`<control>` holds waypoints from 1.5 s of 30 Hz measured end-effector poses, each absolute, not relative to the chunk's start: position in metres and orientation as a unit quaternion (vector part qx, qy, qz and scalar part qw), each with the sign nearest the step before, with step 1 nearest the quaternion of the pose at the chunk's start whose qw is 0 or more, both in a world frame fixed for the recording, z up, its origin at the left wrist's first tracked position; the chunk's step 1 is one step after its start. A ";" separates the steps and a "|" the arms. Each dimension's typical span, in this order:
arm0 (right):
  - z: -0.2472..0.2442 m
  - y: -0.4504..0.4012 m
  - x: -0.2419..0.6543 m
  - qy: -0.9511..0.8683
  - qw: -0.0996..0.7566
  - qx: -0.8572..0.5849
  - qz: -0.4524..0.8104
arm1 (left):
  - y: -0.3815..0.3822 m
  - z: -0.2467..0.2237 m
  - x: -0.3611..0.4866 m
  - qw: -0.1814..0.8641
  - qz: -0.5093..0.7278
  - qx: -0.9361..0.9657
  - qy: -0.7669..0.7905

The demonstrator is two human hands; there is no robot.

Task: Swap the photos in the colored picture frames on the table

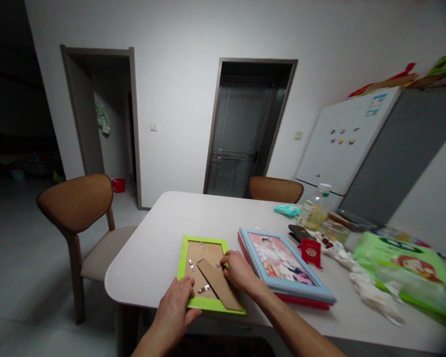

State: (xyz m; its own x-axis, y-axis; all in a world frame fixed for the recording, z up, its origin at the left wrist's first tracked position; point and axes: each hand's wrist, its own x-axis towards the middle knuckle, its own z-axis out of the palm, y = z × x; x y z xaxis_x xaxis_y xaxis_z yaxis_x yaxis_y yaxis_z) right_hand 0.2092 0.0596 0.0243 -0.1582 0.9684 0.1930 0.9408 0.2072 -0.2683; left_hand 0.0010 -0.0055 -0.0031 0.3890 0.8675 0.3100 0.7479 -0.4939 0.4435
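Note:
A green picture frame (212,303) lies face down near the table's front edge, its brown backing board, metal clips and brown stand flap (217,285) showing. My left hand (176,305) rests on the frame's lower left corner, thumb and fingers apart along the green border. At the frame's right side, my right hand (238,270) has its fingers closed at a clip by the right border; what the fingertips pinch is too small to make out. Just right of that hand sits a light blue frame (258,260) with a pink picture, stacked on something red.
The white table (148,248) carries a bottle (314,208), a dark phone-like object (299,233), a red card (310,253), crumpled tissues (371,292) and a green package (405,263) on the right. Wooden chairs stand at the left (78,203) and far side (275,189).

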 end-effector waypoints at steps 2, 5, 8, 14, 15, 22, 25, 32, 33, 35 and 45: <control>0.021 0.063 0.208 -0.748 0.155 -0.645 0.031 | -0.005 -0.005 0.001 0.112 0.259 0.825 0.490; 0.018 0.068 0.203 -0.738 0.156 -0.656 0.024 | -0.005 -0.005 0.000 0.107 0.257 0.824 0.493; 0.017 0.072 0.199 -0.743 0.161 -0.649 0.018 | -0.005 -0.006 -0.001 0.102 0.256 0.827 0.491; 0.012 0.095 0.177 -0.755 0.167 -0.634 0.012 | -0.006 -0.005 0.005 0.108 0.256 0.829 0.485; 0.011 0.100 0.173 -0.751 0.168 -0.639 0.010 | -0.006 -0.004 0.006 0.111 0.253 0.832 0.482; 0.000 0.114 0.160 -0.741 0.179 -0.647 -0.006 | -0.005 0.003 0.010 0.132 0.240 0.833 0.480; 0.000 0.112 0.163 -0.747 0.179 -0.640 -0.008 | -0.004 -0.002 0.010 0.129 0.241 0.834 0.480; 0.003 0.108 0.169 -0.760 0.181 -0.625 -0.004 | -0.003 -0.004 0.012 0.113 0.246 0.829 0.489; 0.004 0.108 0.169 -0.761 0.182 -0.623 -0.003 | -0.003 -0.004 0.012 0.112 0.244 0.829 0.490; 0.005 0.106 0.169 -0.765 0.183 -0.617 0.002 | -0.004 -0.003 0.012 0.111 0.239 0.831 0.490; 0.015 0.096 0.165 -0.776 0.203 -0.596 0.014 | -0.004 -0.004 0.011 0.099 0.243 0.831 0.490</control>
